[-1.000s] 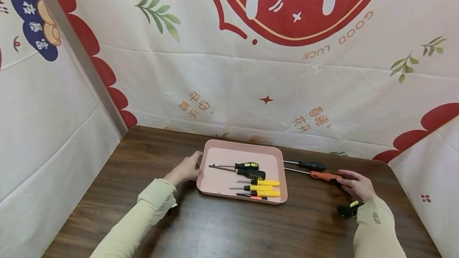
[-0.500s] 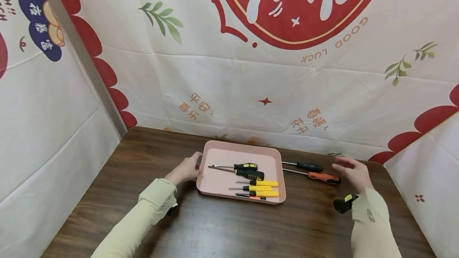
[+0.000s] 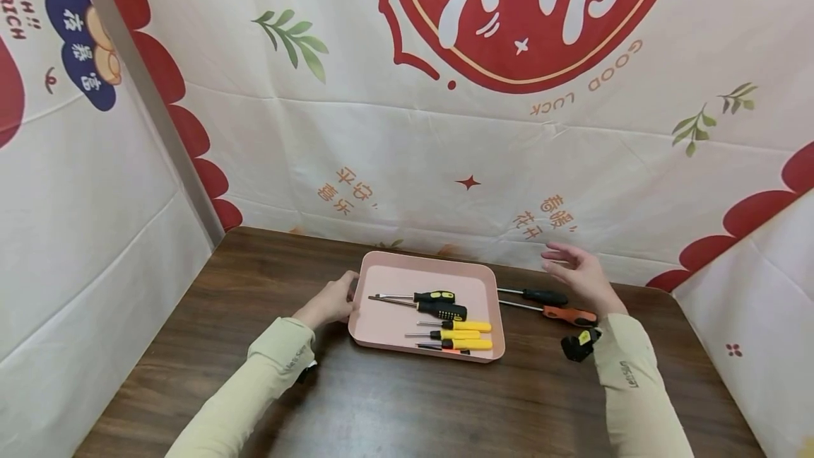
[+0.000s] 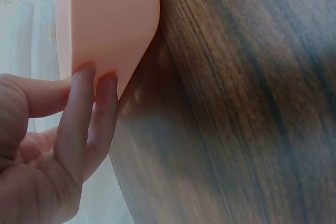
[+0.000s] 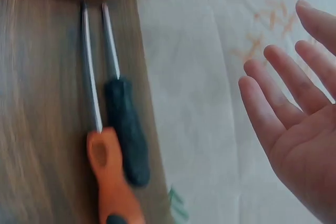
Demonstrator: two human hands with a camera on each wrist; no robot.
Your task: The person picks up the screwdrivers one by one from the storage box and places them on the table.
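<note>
My left hand (image 3: 333, 300) pinches the left wall of a pink tray (image 3: 394, 271), with fingertips against its outer side and the thumb at the rim (image 4: 71, 19). Inside lie two black-and-yellow screwdrivers (image 3: 441, 310), several smaller yellow-handled screwdrivers (image 3: 470, 326) and a partly hidden orange-and-black piece (image 3: 459, 352). Raised near the back of the table, my right hand (image 3: 585, 276) holds nothing, its fingers spread and loosely bent. Below it, a black-handled screwdriver (image 3: 545, 297) and an orange-handled screwdriver (image 3: 569, 314) lie side by side, shafts pointing at the tray's right wall.
The brown wooden table (image 3: 394, 408) ends at a printed white cloth (image 3: 413, 147) hanging behind it. More cloth hangs at both sides. A black wrist camera (image 3: 580, 345) sits at my right cuff.
My right hand has left the orange-handled screwdriver, rising and moving left toward the back cloth. The left hand keeps its hold on the tray. The head view has shifted slightly.
</note>
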